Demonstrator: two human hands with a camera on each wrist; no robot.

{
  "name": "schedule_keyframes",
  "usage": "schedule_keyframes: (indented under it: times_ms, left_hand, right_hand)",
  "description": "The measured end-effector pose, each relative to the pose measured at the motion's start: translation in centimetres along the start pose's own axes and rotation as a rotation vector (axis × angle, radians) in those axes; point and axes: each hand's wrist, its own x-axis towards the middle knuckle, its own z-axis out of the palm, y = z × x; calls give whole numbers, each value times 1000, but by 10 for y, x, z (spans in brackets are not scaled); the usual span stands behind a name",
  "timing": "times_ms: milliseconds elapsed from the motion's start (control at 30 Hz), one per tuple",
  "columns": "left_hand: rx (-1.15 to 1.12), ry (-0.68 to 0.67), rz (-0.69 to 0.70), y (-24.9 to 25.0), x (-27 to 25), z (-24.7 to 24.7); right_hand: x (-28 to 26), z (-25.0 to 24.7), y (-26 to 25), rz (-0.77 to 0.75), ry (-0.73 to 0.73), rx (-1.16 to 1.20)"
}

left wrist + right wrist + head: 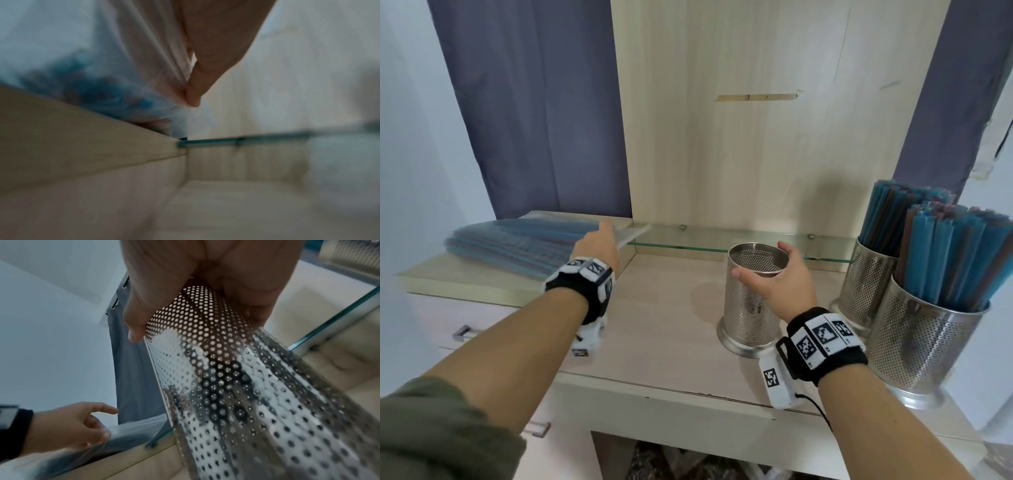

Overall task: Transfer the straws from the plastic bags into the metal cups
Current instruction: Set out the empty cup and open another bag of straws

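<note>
A clear plastic bag of blue straws (517, 245) lies flat on the raised wooden ledge (465, 277) at the left. My left hand (599, 236) reaches over its right end. In the blurred left wrist view the thumb (193, 91) pinches the bunched plastic of the bag (98, 84) against a finger underneath. An empty perforated metal cup (751, 301) stands upright on the counter in the middle. My right hand (760, 260) grips its rim from above, thumb on the near side and fingers on the far side. The cup wall (236, 394) fills the right wrist view.
Two more perforated metal cups (873, 277) (928, 335) packed with blue straws stand at the right edge of the counter (661, 329). A glass shelf (688, 240) runs along the back below a wooden panel. Drawer handles sit below the ledge.
</note>
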Motion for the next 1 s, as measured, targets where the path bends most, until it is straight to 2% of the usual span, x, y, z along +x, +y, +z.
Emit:
schedule_keyframes:
  times_ms: [67,167,300,367,433,500,567,633,700,833,933,1000]
  left_hand:
    - [-314,11,-30,10,2,-9]
    - [-649,113,107,35,-3,-28]
    - [-792,289,333,76,-20,-74]
    - [-859,354,386,92,-27,-94]
    - [-919,411,395,103,-30,-111]
    - [-941,455,388,110,-30,-124]
    - [-920,476,375,113,-30,-132]
    - [-918,466,364,117,-29,-137]
    - [-927,440,362,120,-31,-140]
    - [-944,329,335,122,-38,-134]
    - [-985,191,322,117,-39,-115]
    - [-992,148,323,113,-41,-102]
  right_hand:
    - [1,-14,5,14,24,-22]
    - [2,-31,10,42,49,-29]
    - [5,-44,8,86,11,-52]
    - [7,-47,1,70,-1,-192]
    - [8,-48,-15,-96,85,-498]
    - [5,-46,-43,-401,136,-645]
    - [0,-41,-74,-587,-17,-586]
    - [-2,-32,-94,-561,-226,-460]
    - [-2,-20,-103,-465,-327,-369]
    - [0,-2,-103,-391,-379,-331]
    - [-2,3,-95,-350,-396,-346]
    - [-2,4,-89,-304,-423,-350]
